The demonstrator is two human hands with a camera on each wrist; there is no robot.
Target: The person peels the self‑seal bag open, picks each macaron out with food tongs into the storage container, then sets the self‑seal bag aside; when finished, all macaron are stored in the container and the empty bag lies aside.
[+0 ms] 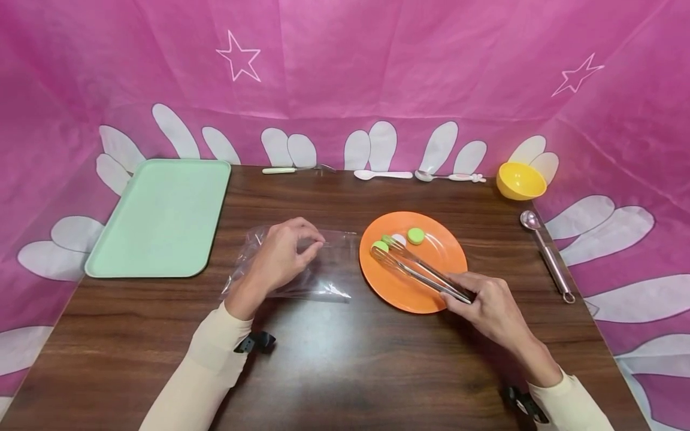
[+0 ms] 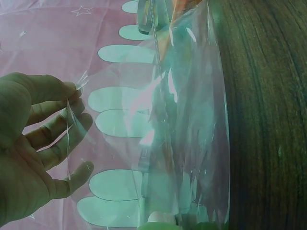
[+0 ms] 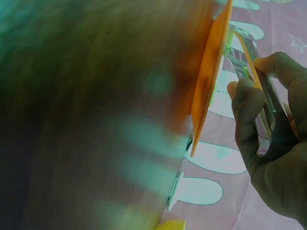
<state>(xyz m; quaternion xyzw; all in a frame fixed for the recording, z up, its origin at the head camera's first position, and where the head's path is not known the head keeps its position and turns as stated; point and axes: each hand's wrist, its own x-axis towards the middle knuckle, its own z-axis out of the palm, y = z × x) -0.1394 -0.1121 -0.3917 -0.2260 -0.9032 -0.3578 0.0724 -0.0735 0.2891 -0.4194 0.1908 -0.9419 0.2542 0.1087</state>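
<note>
Grip, right hand (image 1: 493, 308): fingers and thumb curled round the handle end of the metal tongs (image 1: 417, 267), squeezing the two arms close; right wrist view confirms fingers wrapped on the shiny handle. Tong tips sit on the orange plate (image 1: 426, 296), closed on or right against the near green round piece (image 1: 380, 246); whether it is truly clamped I cannot tell. A second green round piece (image 1: 415, 236) lies just beside, with a small white piece (image 1: 399, 239) between them, both on the plate

Grip, left hand (image 1: 286, 254): thumb and fingertips pinch the upper edge of the clear plastic bag (image 1: 323, 272), which lies flat on the tabletop (image 1: 334, 359) just left of the plate. Left wrist view shows the film held up a little between the fingers (image 2: 57, 124); mouth looks only partly parted

Step in hand, as judged: picking a piece off the plate with the tongs while the bag is held ready. Next move would call for a firm squeeze, a clean lift clear of the plate rim, and a wider bag mouth turned toward the plate

Surroundings: green tray (image 1: 162, 215) far left; yellow bowl (image 1: 520, 179) far right; metal scoop (image 1: 547, 254) right of the plate; three spoons (image 1: 383, 174) along the back edge; pink backdrop behind
</note>
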